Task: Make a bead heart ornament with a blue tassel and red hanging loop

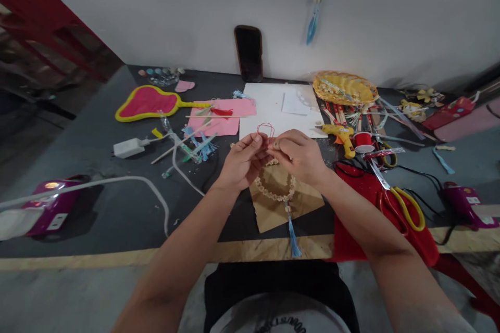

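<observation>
Between my two hands runs a thin red cord [266, 125], its loop standing up above the fingertips. My left hand [247, 160] pinches it with thumb and fingers, palm partly turned up. My right hand [299, 153] closes on the cord from the other side, knuckles up, almost touching the left. Just below the hands, a beaded ring [276, 197] with a light blue tassel [294, 239] lies on a piece of brown cardboard [269, 218]. The tassel hangs over the table's front edge. Fingers hide the top of the ring and the cord ends.
Right of my hands are a yellow glue gun [340, 138], a red thread spool [363, 142], scissors [408, 208] and a woven basket [346, 88]. A pink fan [148, 103] and white charger [130, 148] lie left. A phone [249, 54] leans on the wall.
</observation>
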{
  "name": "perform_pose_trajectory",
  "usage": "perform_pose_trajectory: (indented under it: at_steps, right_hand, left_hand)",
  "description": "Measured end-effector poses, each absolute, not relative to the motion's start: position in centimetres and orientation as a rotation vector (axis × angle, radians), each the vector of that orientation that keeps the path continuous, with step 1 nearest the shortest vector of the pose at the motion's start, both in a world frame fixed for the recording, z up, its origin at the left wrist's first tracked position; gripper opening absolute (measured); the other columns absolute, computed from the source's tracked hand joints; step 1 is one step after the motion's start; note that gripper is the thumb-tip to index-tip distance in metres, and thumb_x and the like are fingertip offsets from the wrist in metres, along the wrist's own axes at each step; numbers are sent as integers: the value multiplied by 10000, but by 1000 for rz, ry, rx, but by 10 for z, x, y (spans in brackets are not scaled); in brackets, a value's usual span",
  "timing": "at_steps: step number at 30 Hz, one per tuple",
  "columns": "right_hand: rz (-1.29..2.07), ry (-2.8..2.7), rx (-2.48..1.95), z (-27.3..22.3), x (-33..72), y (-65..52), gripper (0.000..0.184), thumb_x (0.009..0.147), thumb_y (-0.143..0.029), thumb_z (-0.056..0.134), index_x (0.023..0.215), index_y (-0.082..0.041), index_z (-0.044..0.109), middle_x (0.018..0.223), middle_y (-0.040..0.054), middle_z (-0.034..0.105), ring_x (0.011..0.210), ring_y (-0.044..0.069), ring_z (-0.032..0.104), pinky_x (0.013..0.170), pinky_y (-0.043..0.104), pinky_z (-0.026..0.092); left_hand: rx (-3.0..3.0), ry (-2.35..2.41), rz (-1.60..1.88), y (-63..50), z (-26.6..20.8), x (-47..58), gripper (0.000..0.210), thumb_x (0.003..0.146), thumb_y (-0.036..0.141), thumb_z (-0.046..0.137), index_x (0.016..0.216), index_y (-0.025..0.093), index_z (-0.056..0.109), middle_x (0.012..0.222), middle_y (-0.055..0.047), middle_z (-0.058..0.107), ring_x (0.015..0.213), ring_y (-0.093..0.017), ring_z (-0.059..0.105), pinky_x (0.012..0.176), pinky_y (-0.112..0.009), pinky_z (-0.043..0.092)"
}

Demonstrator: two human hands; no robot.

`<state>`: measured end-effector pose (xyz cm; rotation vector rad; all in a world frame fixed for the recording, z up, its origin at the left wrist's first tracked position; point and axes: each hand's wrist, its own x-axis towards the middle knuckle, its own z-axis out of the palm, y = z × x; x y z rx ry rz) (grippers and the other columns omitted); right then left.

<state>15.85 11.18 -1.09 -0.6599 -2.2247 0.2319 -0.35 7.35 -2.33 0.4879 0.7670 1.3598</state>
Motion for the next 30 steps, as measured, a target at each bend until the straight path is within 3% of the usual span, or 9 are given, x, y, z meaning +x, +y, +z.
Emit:
perform_pose_trajectory:
  at_steps: [6,10,15,18,21,25,30]
  right_hand:
    - [272,-2350,-596,-12,159,114,210,957,-277,590,794,-205,701,903,89,709,858,203,633,769,335,506]
    - [694,-2262,-687,-4,163,116,211,915,-398,651,840,-204,689,866,59,690,774,165,604,717,298,475]
    - [1241,-1831,-911,-2,171,129,406,906,-544,605,1069,-174,641,830,14,652,668,107,540,622,241,431]
    - [1475,-1847,-877,-3,172,133,392,811,-538,716,915,-163,676,770,2,650,667,104,533,614,234,417]
    - [1498,-1752,-920,1,171,133,369,721,-485,805,754,-152,649,656,-33,587,582,74,456,540,217,355]
    - [1551,-1632,-944,4,172,133,400,686,-492,834,738,-151,630,585,-63,523,482,47,387,446,207,291]
    - [1553,-1496,-925,1,171,137,465,642,-547,854,723,-166,600,546,-69,523,453,52,448,424,195,361]
  left_hand:
    - [505,785,1377,75,-23,-3,382,616,331,926,806,159,642,724,24,682,628,-83,631,620,-193,529]
    - [620,886,1384,75,-25,-1,408,605,385,925,764,155,627,662,37,626,559,-64,561,532,-171,451]
    - [839,932,1279,72,-26,0,395,670,456,877,772,148,653,664,17,629,540,-61,535,532,-180,422]
    - [903,939,1200,71,-26,0,399,676,475,870,755,140,667,661,3,642,536,-61,523,529,-184,412]
    - [904,955,1162,71,-26,0,388,652,447,890,753,132,689,670,-7,664,544,-61,528,544,-186,424]
    - [839,961,1116,73,-26,-1,409,585,396,932,827,126,743,706,-26,703,566,-73,564,558,-189,450]
    - [810,1017,1061,73,-27,-4,397,571,404,937,797,123,772,720,-51,727,559,-78,588,547,-183,467]
